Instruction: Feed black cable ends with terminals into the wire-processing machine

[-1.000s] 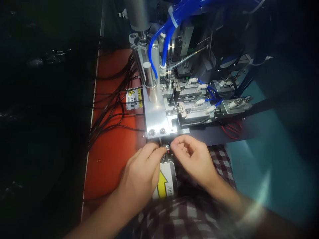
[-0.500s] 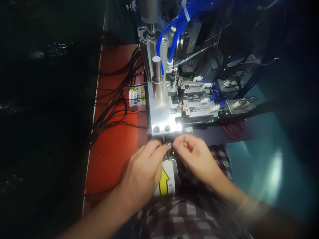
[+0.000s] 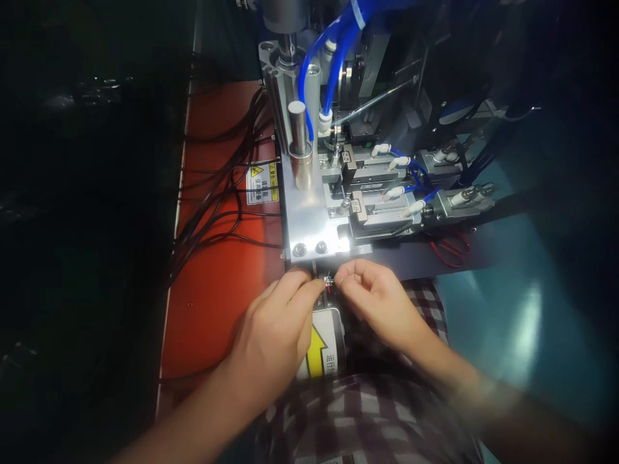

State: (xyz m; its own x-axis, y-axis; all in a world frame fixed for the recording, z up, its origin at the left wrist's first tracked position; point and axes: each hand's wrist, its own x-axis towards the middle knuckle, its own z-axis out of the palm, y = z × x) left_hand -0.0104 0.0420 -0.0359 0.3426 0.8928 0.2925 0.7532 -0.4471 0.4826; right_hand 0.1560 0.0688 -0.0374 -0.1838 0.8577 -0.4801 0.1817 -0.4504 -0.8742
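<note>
At the front end of a machine's metal plate (image 3: 309, 219), both hands meet over a tiny part with fine wires (image 3: 329, 281), one of them red. My left hand (image 3: 275, 316) is closed, thumb and forefinger pinched at the part's left side. On the other side my right hand (image 3: 372, 293) is closed in a pinch, its fingertips at a thin wire end. The part is too small to name, and the fingers hide some of it. Just below lies a white label with a yellow arrow (image 3: 316, 351).
Blue air hoses (image 3: 333, 71) run down to the machine. Small pneumatic cylinders (image 3: 382, 212) with white fittings stand to the right. Black cables (image 3: 207, 212) cross the red-orange surface (image 3: 207, 322) at left, by a warning label (image 3: 262, 183). Red wires (image 3: 452, 251) lie at right.
The view has shifted slightly, so the machine sits a little farther left and higher. Both hands keep their pinches, with hardly any movement at the small part.
</note>
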